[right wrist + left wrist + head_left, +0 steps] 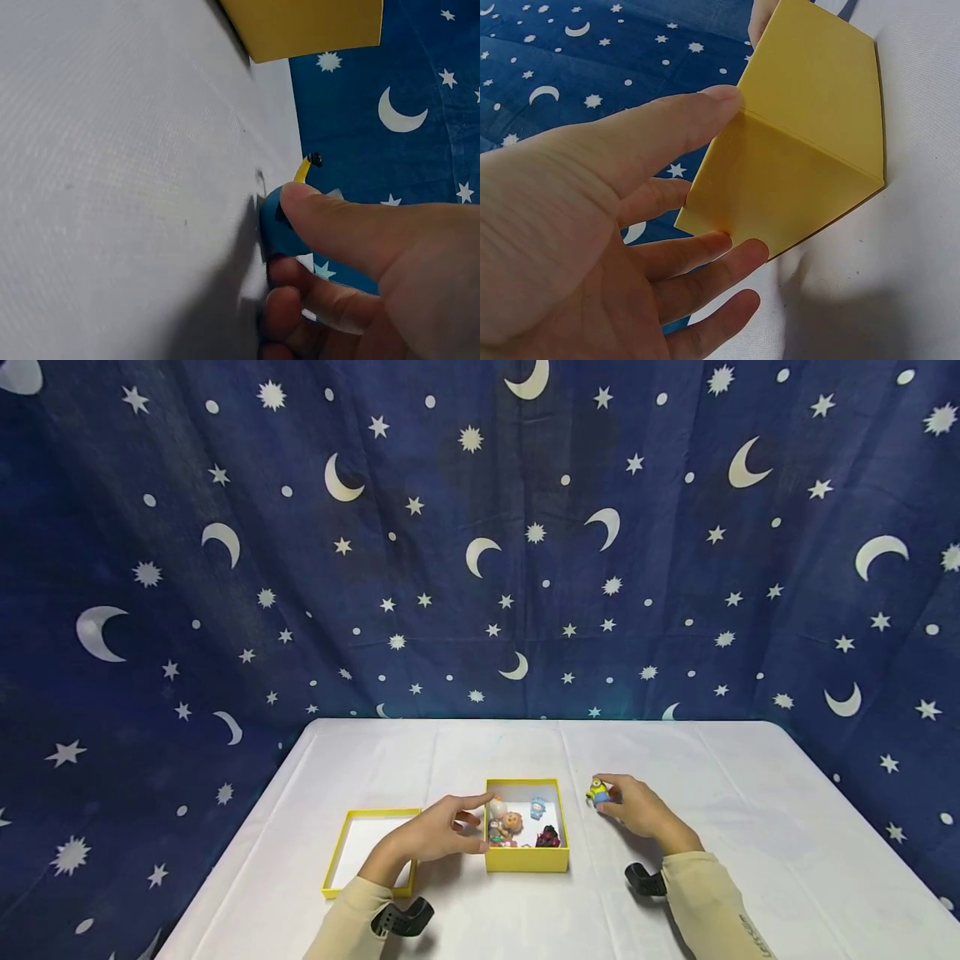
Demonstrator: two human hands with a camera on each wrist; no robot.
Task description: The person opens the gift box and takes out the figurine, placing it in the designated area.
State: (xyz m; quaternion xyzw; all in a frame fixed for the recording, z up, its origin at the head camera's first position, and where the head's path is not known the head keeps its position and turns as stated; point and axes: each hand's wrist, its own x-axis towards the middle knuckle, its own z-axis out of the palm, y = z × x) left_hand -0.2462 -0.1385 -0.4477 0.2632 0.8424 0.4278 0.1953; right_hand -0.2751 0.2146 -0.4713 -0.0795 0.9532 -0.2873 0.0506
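To the right of the yellow box [527, 860], my right hand [641, 810] pinches a small Minion figure [597, 792] with a yellow head and blue overalls. The right wrist view shows the thumb on the figure's blue body [279, 225], with one yellow arm sticking out; the fingers are partly behind it. My left hand [435, 833] touches the left side of the open box, thumb at its near corner and index fingertip by the far rim. Its other fingers lie loosely against the yellow side wall [742, 180]. Inside the box, several small figures crowd the left side.
A light blue figure [537, 808] and a dark red one [548, 837] are in the box's right half. The yellow-edged lid [347, 852] lies left of the box, partly behind my left hand. A white cloth [675, 752] covers the table, with a starry curtain [450, 568] behind.
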